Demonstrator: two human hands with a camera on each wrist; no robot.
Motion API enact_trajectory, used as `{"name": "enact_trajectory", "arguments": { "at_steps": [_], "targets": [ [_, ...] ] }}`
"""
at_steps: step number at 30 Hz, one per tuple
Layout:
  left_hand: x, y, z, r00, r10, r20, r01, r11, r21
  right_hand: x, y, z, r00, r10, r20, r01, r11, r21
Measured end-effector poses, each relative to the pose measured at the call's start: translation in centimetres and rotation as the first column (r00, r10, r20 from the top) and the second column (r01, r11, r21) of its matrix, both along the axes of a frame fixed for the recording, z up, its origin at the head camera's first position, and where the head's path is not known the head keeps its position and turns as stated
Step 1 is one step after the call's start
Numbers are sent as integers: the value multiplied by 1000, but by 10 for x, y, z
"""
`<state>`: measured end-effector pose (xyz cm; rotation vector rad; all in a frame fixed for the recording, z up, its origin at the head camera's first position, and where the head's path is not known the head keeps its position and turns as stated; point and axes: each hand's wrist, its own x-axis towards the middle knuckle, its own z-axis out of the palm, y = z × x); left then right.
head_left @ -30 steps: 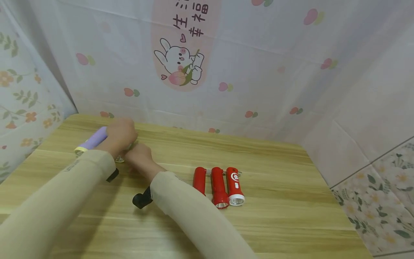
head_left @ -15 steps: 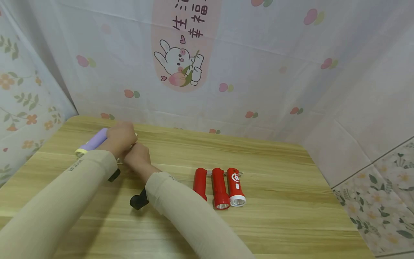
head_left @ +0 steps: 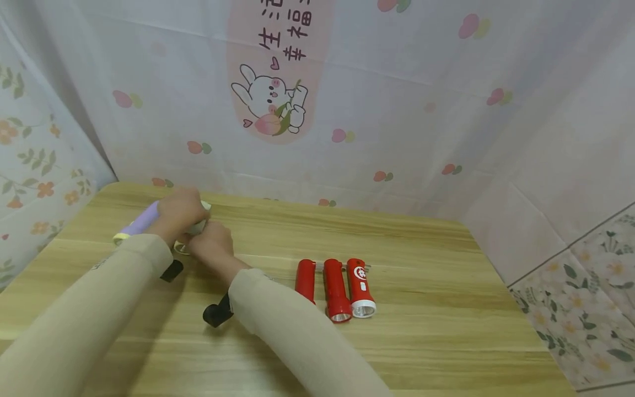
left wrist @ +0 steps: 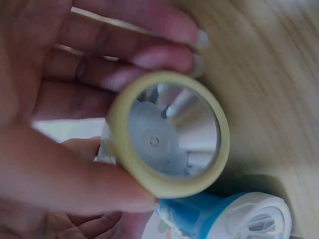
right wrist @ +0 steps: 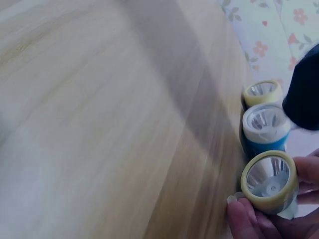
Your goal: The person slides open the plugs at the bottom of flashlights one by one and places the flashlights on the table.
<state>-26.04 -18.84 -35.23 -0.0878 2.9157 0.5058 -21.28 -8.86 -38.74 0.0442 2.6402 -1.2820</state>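
Left hand (head_left: 179, 214) is pinching cream-rimmed flashlight (left wrist: 172, 137) between thumb and fingers, at far left part of desk (head_left: 421, 275). Right hand (head_left: 213, 242) is being just beside left hand; fingers mostly hiding, cannot tell if gripping. Blue flashlight (right wrist: 266, 137) with white head is lying near, then lilac flashlight (head_left: 141, 219). Three red flashlights (head_left: 337, 286) are lying side by side, right sleeve (head_left: 297, 325) partly covering leftmost.

Three flashlights (head_left: 337, 289) on table (head_left: 436, 270), right of held flashlight (left wrist: 169, 134); curtain (head_left: 397, 110) behind.
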Motion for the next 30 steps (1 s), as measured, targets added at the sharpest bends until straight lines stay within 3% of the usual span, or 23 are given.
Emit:
{"name": "enact_trajectory", "arguments": {
  "at_steps": [7,11,16,19,24,26,30],
  "targets": [
    [7,3,12,999,25,-38,-23,997,77,3,29,6,991,121,-54,-120,993,22],
    [11,10,17,998,1,-62,6,994,111,5,51,14,977,200,-69,-196,979,51],
    [14,20,20,999,-33,-18,36,975,219,11,75,22,964,250,-88,-246,968,55],
    [18,22,21,998,-37,42,19,931,365,17,89,24,961,253,-108,-252,967,24],
    [31,30,25,994,-48,98,-18,814,580,28,112,32,954,256,-156,-259,966,6],
    [36,36,26,994,-52,93,-20,770,638,32,120,36,946,267,-186,-268,963,20],
    [46,47,29,997,-59,51,7,715,699,40,135,41,924,287,-252,-282,958,56]
  ]
}}
